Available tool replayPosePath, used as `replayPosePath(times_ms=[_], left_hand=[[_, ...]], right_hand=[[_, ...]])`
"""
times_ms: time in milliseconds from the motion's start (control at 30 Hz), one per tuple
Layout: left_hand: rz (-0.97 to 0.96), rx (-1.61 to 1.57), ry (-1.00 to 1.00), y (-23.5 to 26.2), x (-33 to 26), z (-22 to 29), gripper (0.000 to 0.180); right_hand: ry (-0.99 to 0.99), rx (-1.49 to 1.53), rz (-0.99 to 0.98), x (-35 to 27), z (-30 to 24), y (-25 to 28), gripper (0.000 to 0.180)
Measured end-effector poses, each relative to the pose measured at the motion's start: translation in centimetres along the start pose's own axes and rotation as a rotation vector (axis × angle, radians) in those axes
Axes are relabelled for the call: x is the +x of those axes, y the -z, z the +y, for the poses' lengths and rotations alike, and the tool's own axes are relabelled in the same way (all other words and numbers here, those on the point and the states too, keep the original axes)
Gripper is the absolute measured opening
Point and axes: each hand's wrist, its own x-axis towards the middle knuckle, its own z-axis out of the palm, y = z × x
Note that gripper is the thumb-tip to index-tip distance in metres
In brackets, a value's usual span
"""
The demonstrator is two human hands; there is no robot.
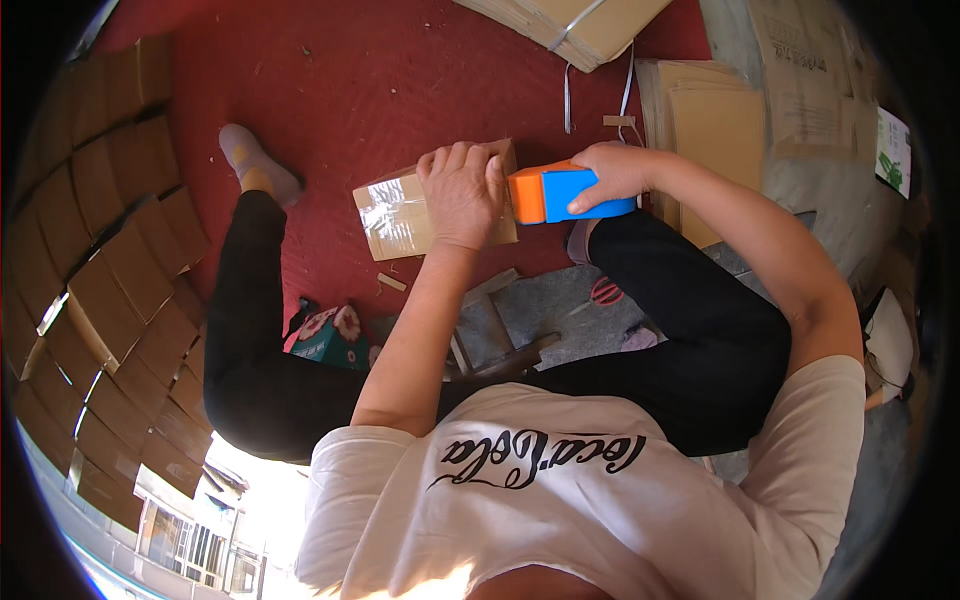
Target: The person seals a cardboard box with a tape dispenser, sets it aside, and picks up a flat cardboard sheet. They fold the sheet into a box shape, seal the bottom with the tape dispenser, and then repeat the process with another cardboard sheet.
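Observation:
A small cardboard box point(392, 232) lies on the red floor between my legs, with shiny clear tape over its left end. My left hand point(462, 192) rests on top of the box and holds it, fingers curled toward its far side. In my right hand point(612, 170) is an orange and blue tape dispenser point(570, 190), gripped by its blue part. Its orange end meets the right end of the box; whether tape runs between them cannot be made out.
Stacked cartons point(115, 290) form a wall on the left. A strapped bundle of flat cardboard point(575, 25) lies at the far side, more cardboard sheets point(715, 135) at right. Red-handled scissors point(606, 291) and a flowered green item point(335, 342) lie near my legs.

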Motion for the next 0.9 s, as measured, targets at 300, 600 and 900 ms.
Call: replayPosePath(times_ms=[300,600,900], left_hand=[[0.004,-0.115,0.161,6.9,-4.1,-4.0,0.053],[0.07,-0.28,0.206,7.1,-4.2,-5.9,0.048],[0.071,-0.331,0.204,7.4,-3.7,-6.4,0.048]], right_hand=[[0.212,0.021,-0.059,4.1,-8.3,-0.5,0.065],[0.197,-0.001,-0.046,5.2,-9.1,0.2,0.065],[0.148,-0.008,-0.073,4.4,-6.8,1.6,0.061]])
